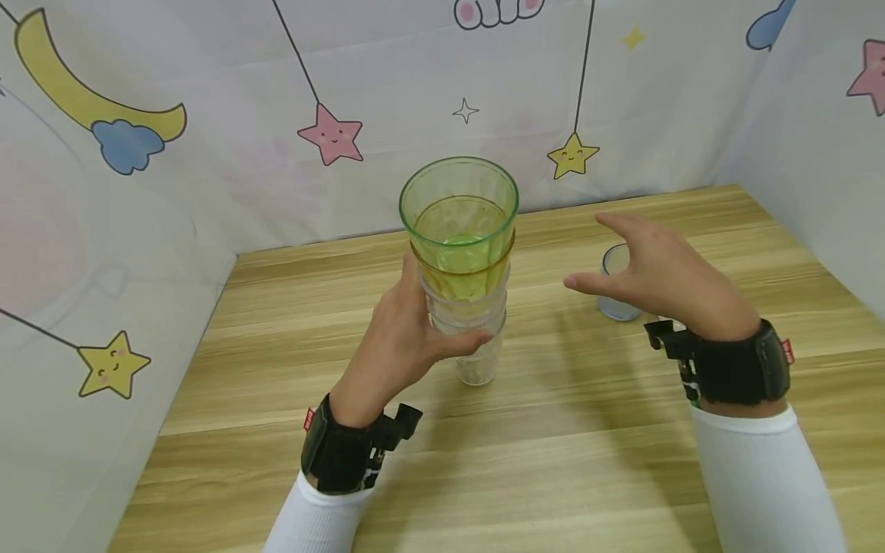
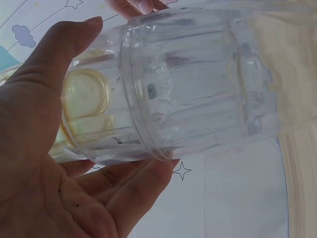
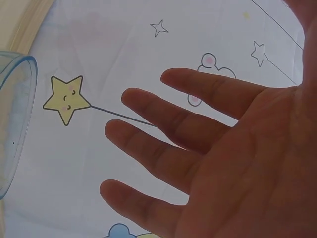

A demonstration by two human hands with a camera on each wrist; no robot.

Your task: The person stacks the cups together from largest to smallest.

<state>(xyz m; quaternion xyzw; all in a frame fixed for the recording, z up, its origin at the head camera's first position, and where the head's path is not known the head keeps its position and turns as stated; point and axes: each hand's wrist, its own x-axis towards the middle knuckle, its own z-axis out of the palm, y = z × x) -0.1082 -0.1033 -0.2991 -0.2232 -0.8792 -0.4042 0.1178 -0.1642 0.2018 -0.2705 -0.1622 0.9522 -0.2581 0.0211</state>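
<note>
My left hand [image 1: 404,330] grips a tall upright stack of nested plastic cups from the left side, thumb across the front. A green cup [image 1: 458,223] tops the stack, a yellow cup [image 1: 465,283] sits inside below it, and clear cups [image 1: 478,367] form the lower part. In the left wrist view, thumb and fingers wrap the clear cups [image 2: 198,89], near the yellow base. To the right, my right hand [image 1: 660,273] holds nothing, its fingers spread and thumb apart. Partly behind it stands a bluish clear cup [image 1: 618,309], whose rim also shows in the right wrist view.
The wooden table [image 1: 442,476] carries the cups. White printed cloth [image 1: 235,153] with stars, a moon and clouds rises along its back, left and right sides. Black camera straps [image 1: 740,365] circle both wrists.
</note>
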